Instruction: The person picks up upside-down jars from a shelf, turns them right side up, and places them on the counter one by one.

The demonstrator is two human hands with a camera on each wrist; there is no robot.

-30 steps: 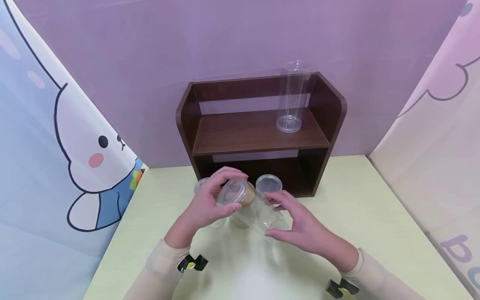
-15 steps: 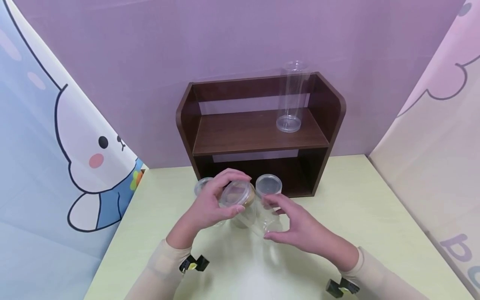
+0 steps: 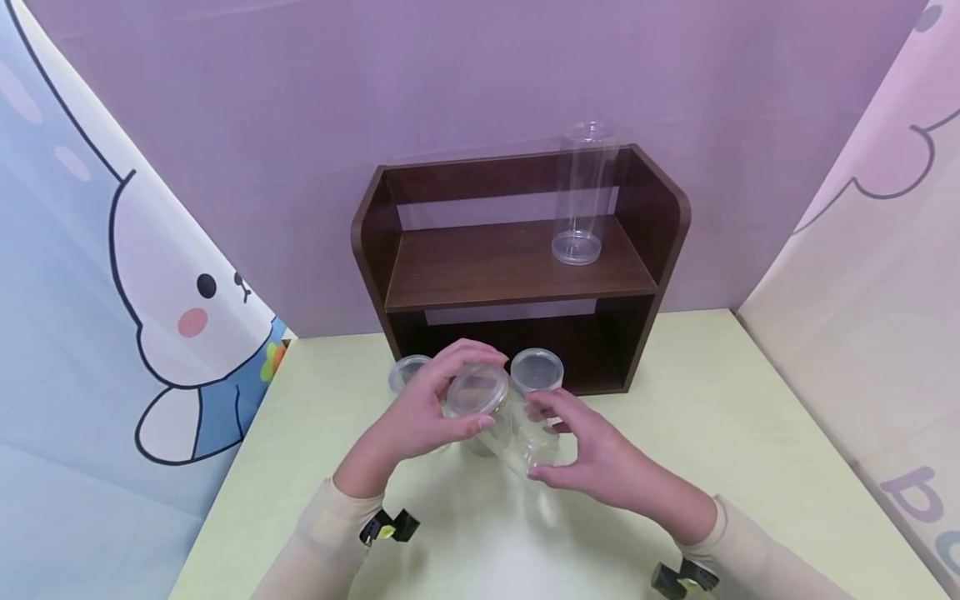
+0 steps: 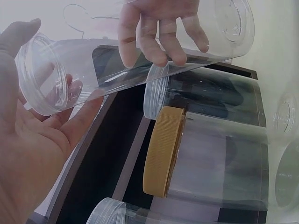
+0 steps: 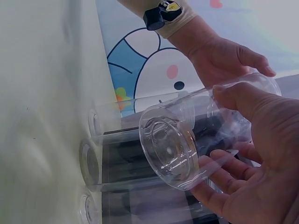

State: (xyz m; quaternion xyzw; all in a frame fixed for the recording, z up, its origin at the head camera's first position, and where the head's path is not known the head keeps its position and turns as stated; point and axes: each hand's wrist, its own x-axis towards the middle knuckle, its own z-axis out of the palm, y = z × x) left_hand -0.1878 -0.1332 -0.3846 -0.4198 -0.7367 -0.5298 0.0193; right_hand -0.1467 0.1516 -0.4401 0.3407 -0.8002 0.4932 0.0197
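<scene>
Both hands hold one clear plastic jar (image 3: pixel 480 390) aslant above the table. My left hand (image 3: pixel 423 412) grips its lidded end, thumb and fingers on opposite sides of the rim. Lower down, my right hand (image 3: pixel 600 450) has its thumb on one side and fingers on the other, near the round base (image 5: pixel 168 149). Behind the held jar stands a wider jar with a tan screw lid (image 4: pixel 163 151), mostly covered in the head view. Clear-lidded jars flank it: a left jar (image 3: pixel 408 371), partly behind my left hand, and a right jar (image 3: pixel 537 371).
A dark brown two-tier shelf (image 3: pixel 517 262) stands at the back of the pale table (image 3: pixel 750 467). On its upper tier, toward the right, is a tall clear cylinder (image 3: pixel 577 246). A purple backdrop (image 3: pixel 480 75) hangs behind, with printed cloth panels (image 3: pixel 150 333) along the sides.
The lidded end of the held jar has shifted slightly right and toward me, with my left hand following. It now covers the tan lid in the head view. My right hand has barely moved.
</scene>
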